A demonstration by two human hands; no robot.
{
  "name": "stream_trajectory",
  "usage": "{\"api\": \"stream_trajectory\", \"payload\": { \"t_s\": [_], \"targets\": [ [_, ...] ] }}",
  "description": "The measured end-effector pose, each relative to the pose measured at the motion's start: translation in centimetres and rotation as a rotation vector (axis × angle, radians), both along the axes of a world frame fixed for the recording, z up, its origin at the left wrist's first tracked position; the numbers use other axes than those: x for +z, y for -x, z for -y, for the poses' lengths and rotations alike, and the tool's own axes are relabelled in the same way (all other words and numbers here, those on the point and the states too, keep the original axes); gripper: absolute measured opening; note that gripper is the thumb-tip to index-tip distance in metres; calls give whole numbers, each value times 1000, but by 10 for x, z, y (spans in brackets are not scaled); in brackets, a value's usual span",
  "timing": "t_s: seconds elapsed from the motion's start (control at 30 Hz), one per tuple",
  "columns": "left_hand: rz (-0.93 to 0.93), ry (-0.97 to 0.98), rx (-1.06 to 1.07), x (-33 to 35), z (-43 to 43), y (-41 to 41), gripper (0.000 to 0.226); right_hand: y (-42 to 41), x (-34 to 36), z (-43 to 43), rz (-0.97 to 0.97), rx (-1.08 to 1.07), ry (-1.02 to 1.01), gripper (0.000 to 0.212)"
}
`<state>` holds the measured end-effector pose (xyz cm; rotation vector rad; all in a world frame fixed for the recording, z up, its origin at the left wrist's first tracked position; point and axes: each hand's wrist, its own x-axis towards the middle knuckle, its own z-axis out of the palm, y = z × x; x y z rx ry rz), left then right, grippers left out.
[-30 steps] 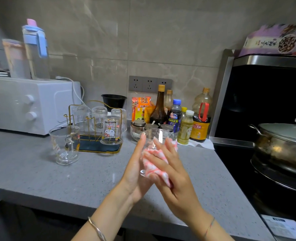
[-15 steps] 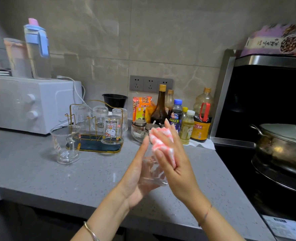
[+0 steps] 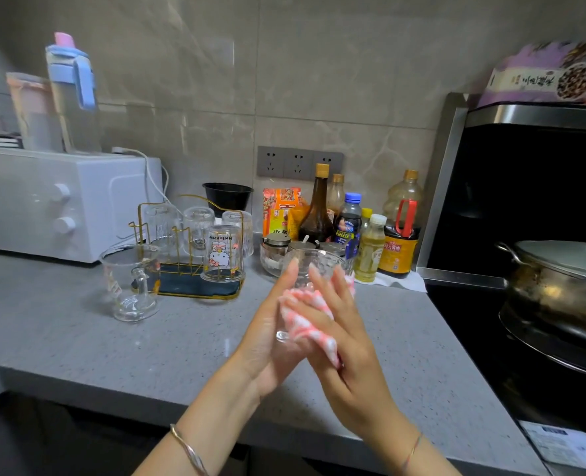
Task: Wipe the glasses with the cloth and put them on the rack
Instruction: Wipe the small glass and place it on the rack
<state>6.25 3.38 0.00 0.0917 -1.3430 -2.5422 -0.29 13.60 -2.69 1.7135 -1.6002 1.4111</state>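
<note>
I hold a clear textured glass (image 3: 316, 263) upright above the counter, between both hands. My left hand (image 3: 267, 338) grips its left side, fingers reaching up toward the rim. My right hand (image 3: 348, 341) holds a pink-and-white checked cloth (image 3: 303, 317) and presses it against the glass's near side. The glass's lower part is hidden by the cloth and fingers. A gold wire rack (image 3: 181, 286) with a dark tray stands at the left, carrying several upturned glasses, among them a Hello Kitty glass (image 3: 221, 257). A clear glass mug (image 3: 130, 283) stands on the counter just left of the rack.
A white oven (image 3: 61, 204) sits at the back left with a blue-lidded jug on top. Sauce bottles (image 3: 353, 228) and jars crowd the wall behind my hands. A lidded metal pot (image 3: 559, 280) sits on the black stove at the right. The grey counter's edge (image 3: 147, 400) runs below my wrists.
My right hand slid the cloth down from the glass's rim to its side. The glass rose and now stands more upright between my hands.
</note>
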Motion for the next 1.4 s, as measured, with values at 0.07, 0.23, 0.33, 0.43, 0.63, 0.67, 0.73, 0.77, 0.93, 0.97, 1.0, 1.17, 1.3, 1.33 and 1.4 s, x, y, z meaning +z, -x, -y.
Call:
{"api": "stream_trajectory", "payload": {
  "t_s": [0.07,0.23,0.33,0.43,0.63,0.67,0.73,0.77,0.93,0.97,1.0,1.17,1.3,1.33,1.4],
  "targets": [
    [-10,10,48,0,-2,0,53,5,11,2,25,-10,22,41],
    [26,-28,-29,-3,-3,-6,59,22,34,4,337,48,18,53],
    [10,-62,-36,-6,-1,-4,58,23,36,7,425,89,29,52],
    [-32,-33,16,-7,-4,-4,56,18,31,7,408,101,37,48],
    [-46,-77,34,-2,-10,-2,60,7,21,4,299,64,48,51],
    [-53,-101,28,-1,-9,0,64,5,18,4,270,61,41,50],
    [-62,-147,29,0,-5,3,71,1,12,4,183,54,18,46],
    [-63,-180,29,0,-3,5,74,0,9,3,135,52,6,44],
    [-73,-215,-2,-1,0,7,78,-2,-3,-1,-23,38,-36,43],
    [-64,-203,-12,-1,0,6,77,0,-2,-1,-61,22,-39,43],
    [-48,-188,-24,-1,0,5,76,2,-1,-2,-100,0,-40,44],
    [-12,-14,34,0,2,2,67,10,16,1,-127,-100,-7,41],
    [-31,80,77,3,-1,0,60,12,24,3,-92,-105,-38,42],
    [-30,83,71,3,-2,0,59,13,26,4,-58,-87,-36,41],
    [-14,49,29,1,-3,-1,63,15,35,4,84,-36,-13,40]
  ]
}}
